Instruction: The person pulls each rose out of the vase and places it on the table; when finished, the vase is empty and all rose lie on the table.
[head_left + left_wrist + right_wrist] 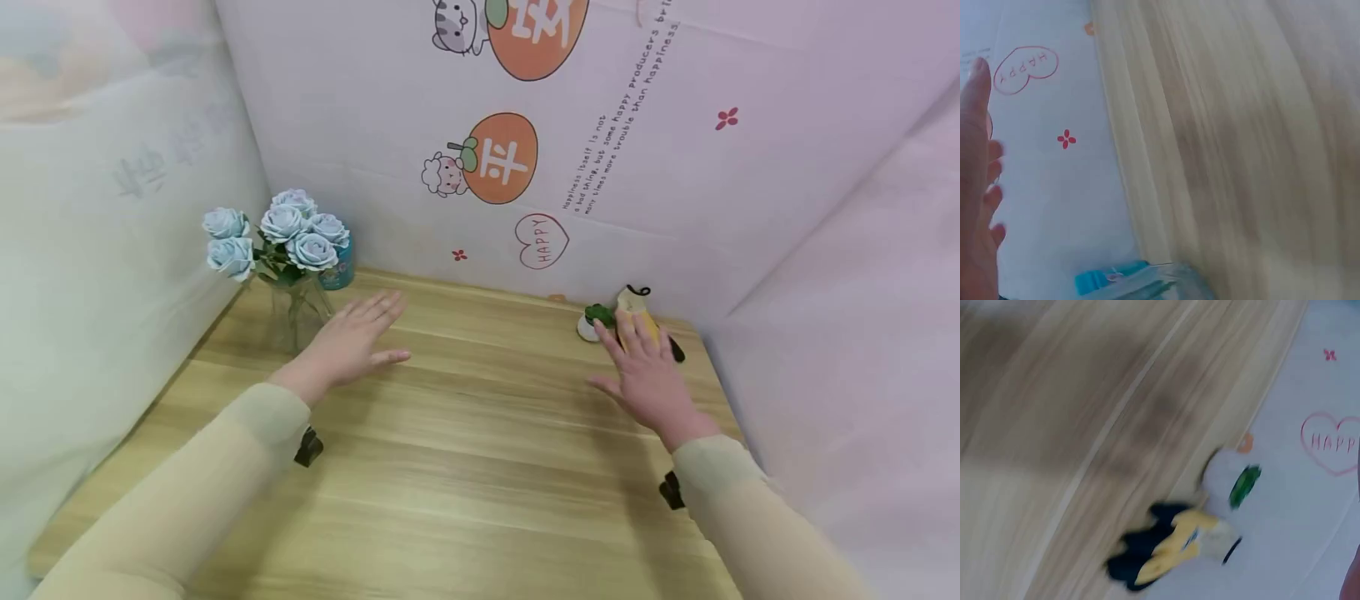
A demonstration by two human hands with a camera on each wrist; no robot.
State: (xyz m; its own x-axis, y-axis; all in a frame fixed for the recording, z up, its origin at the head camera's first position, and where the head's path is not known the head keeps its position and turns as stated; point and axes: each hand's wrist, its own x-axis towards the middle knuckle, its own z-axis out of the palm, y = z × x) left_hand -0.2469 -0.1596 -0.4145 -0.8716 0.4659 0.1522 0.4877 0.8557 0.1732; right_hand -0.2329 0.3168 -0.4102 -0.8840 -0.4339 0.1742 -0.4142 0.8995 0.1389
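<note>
My left hand (pixel 341 346) is held above the wooden table (pixel 450 433) with straight, spread fingers and an empty palm. Beside it, at the back left, stands a clear vase (pixel 288 321) of pale blue roses (pixel 285 223). My right hand (pixel 648 383) is likewise spread over the right side, holding nothing. Its fingertips overlap a yellow, cream and black figure (pixel 626 302) in the head view. Left of that figure is a small white pot (pixel 587 327) with a green plant (pixel 598 313). The right wrist view shows the figure (pixel 1179 547) and the pot (pixel 1222 478) uncovered.
Behind the vase is a blue container (pixel 343 265). White cloth with printed cartoons and lettering (pixel 375 150) hangs along the back edge of the table, and more cloth closes off the left (pixel 135 275) and right sides (pixel 847 358).
</note>
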